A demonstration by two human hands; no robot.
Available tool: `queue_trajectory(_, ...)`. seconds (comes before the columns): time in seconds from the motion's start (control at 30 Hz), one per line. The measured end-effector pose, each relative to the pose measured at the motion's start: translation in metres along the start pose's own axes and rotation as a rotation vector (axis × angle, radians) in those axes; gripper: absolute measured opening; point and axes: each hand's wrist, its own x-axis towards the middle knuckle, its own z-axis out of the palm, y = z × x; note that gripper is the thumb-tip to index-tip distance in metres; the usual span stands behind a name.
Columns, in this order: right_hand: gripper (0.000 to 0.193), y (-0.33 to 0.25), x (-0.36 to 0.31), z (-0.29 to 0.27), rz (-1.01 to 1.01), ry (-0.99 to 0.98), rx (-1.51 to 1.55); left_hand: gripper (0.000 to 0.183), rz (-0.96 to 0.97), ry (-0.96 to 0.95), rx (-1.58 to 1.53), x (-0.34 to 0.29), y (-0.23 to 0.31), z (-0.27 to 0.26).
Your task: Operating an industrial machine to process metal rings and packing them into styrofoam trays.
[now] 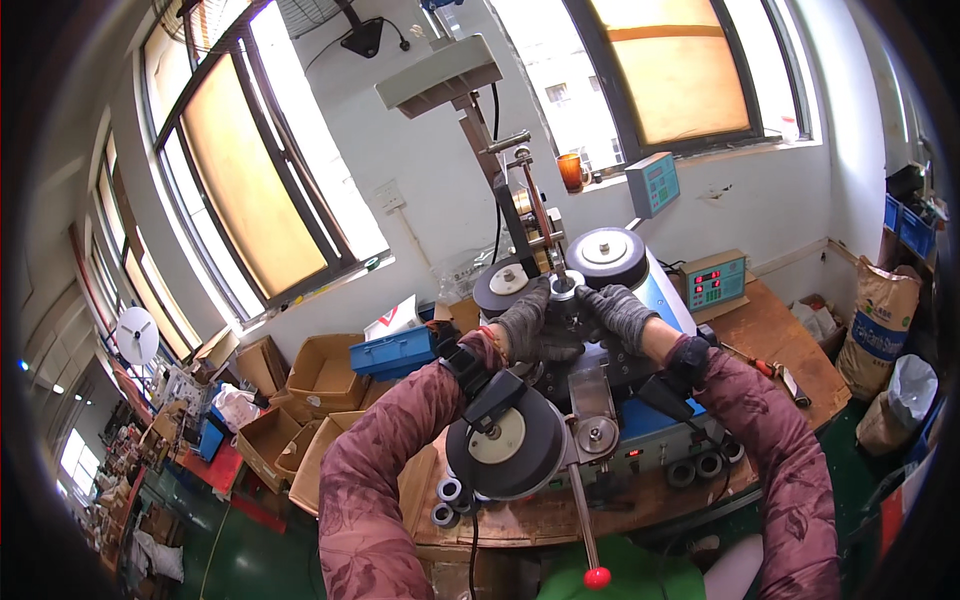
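Grey-gloved fingers are being held curled inward on either side of a small metal ring (pixel 567 279), the left hand (pixel 528 328) being set at its left and the right hand (pixel 616 314) at its right; whether either is being firmly clamped on it cannot be told. The ring is being presented between and just nearer than two far wheels, one dark disc on the left (pixel 499 287) and another on the right (pixel 607 258). By its look, it is being judged stiff, dense for its size and hard to break, though its smooth wall may be made slippery under fabric. A hold is best being taken on opposite sides of the outer wall, with the top face and centre being left free.

Its lower part and any seat beneath are being hidden by the gloves, and its dark centre is being rendered too small to read. Farther out, the near wheel (pixel 507 447) is being partly covered by a black wrist device (pixel 497 399). Similar rings are being kept on the tabletop (pixel 800 330), at near left (pixel 444 515) and near right (pixel 709 464). The forearms are being cut off by the lower edge.
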Motion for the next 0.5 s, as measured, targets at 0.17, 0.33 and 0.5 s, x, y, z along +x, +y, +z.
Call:
queue_trajectory(0.17, 0.032, -0.054, 0.003, -0.02, -0.585, 0.176, -1.076, 0.055, -0.038, -0.093, -0.073, 0.027, -0.011, -0.008)
queue_trajectory(0.33, 0.023, -0.073, 0.031, -0.025, -0.252, 0.062, -0.207, 0.052, -0.073, -0.2, -0.176, 0.032, -0.012, -0.011)
queue_trajectory(0.5, 0.013, -0.064, 0.039, -0.031, -0.204, -0.18, 0.277, 0.052, -0.097, -0.147, -0.215, 0.031, -0.012, -0.003)
